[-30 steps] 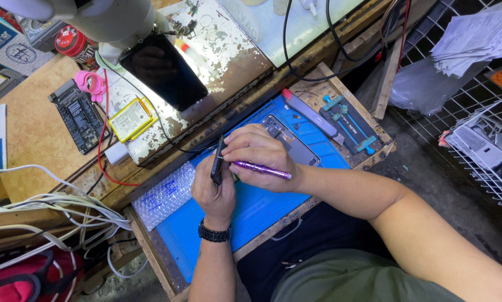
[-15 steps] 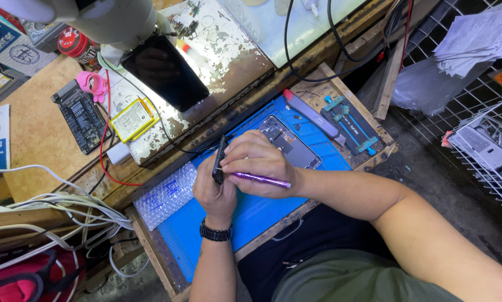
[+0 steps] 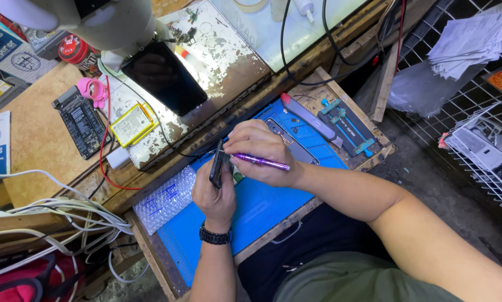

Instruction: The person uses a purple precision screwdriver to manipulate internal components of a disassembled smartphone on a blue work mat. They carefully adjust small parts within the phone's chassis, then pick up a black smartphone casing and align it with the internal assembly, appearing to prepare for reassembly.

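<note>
Cluttered repair desk point(image 3: 44, 140), blue mat point(image 3: 262, 210). Left hand point(image 3: 214, 193) clasps dark phone point(image 3: 217, 168) edge-up; right hand point(image 3: 259, 151) pinches purple screwdriver point(image 3: 259, 161), tip at phone: fastener work, needing steady alignment.

— What carries everything?

— A worn wooden workbench point(image 3: 44, 140), with a lower wooden tray point(image 3: 323, 89) at its near edge.

— What lies on them?

— On the bench: a dark phone point(image 3: 164, 78), a yellow battery point(image 3: 132, 124), a black tester board point(image 3: 82, 128), white cables point(image 3: 55, 210). In the tray: a blue mat point(image 3: 262, 207), bubble wrap point(image 3: 164, 198).
</note>
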